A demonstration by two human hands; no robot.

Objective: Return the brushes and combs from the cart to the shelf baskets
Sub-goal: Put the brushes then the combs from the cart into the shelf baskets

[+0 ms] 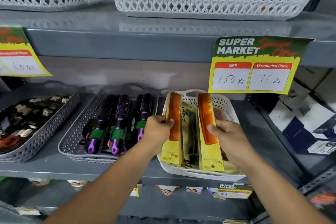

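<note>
Between both hands (158,129) — packaged combs (207,125)

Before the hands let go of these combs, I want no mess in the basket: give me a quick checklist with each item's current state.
1. Left hand grips the left orange comb pack: ok.
2. Right hand grips the right orange comb pack: ok.
3. Both packs are over the white basket, not the grey brush basket: ok.
4. Dye brush pack lies between them, unpinched: cannot tell.
5. Packs fully seated inside the basket: not ok, tops stand above the far rim.
6. Basket sits fully on the shelf: cannot tell.
</note>
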